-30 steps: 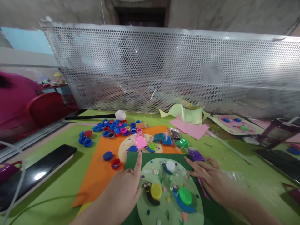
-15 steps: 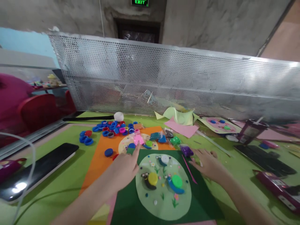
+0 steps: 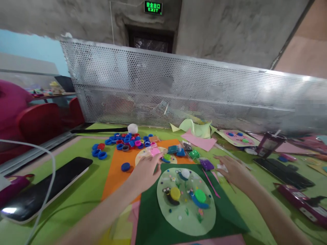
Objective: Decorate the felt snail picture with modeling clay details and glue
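My left hand reaches over the orange sheet, fingers stretched forward and thumb apart. Its fingertips are at the near edge of a pink clay packet; whether they touch it I cannot tell. My right hand rests low over the table, its fingers apart, beside a crumpled white piece and a purple clay packet. Between my hands a pale green oval lies on a dark green sheet. Snail figures with a yellow cap, a green cap and a white shell decorate it.
Several bottle caps lie behind my left hand. A pink stick tool lies at the dark green sheet's right. Clay packets, paper scraps, a cup and a black device surround the work. A perforated metal screen stands behind.
The view has shifted, so the table things appear further right. My left index finger, earlier pointing straight onto the pink packet, now slants right with the hand lower. More of the white piece shows by my right hand.
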The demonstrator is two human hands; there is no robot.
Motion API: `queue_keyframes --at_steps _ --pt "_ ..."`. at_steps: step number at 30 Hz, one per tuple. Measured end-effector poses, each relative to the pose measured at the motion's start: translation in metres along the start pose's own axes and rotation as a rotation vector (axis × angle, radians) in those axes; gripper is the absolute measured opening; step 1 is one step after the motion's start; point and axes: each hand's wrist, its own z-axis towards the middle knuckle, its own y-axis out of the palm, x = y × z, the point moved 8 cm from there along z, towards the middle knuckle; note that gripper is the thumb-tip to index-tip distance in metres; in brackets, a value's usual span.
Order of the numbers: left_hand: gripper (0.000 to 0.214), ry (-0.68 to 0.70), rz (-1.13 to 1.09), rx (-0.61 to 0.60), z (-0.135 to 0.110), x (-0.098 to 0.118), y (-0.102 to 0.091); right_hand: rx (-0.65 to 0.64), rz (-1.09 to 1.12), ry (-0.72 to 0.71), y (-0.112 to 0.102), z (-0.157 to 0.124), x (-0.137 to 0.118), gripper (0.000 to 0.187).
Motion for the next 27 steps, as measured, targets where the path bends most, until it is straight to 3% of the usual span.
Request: queue_keyframes --at_steps 6,9,12,18,21,27 --pt "0.038 0.089 -0.214 0.134 -0.018 0.014 -0.001 0.083 0.432 0.039 -0.026 0.026 -0.055 0.039" --pt "0.029 0.109 -0.321 0.226 -0.025 0.021 -0.009 0.071 0.64 0.075 -0.022 0.03 -0.097 0.034" --pt "0.022 0.113 -0.403 0.276 -0.032 0.026 -0.011 0.04 0.836 0.121 -0.004 0.025 -0.127 0.032" --pt "0.026 0.226 -0.59 0.292 -0.047 0.038 -0.002 0.134 1.179 0.326 0.034 0.007 -0.12 0.044" --pt "0.028 0.21 -0.618 0.326 -0.049 0.038 -0.001 0.176 1.279 0.366 0.041 0.002 -0.117 0.046" --pt "0.039 0.126 -0.627 0.416 -0.046 0.032 -0.007 0.133 1.398 0.374 0.048 -0.002 -0.122 0.045"
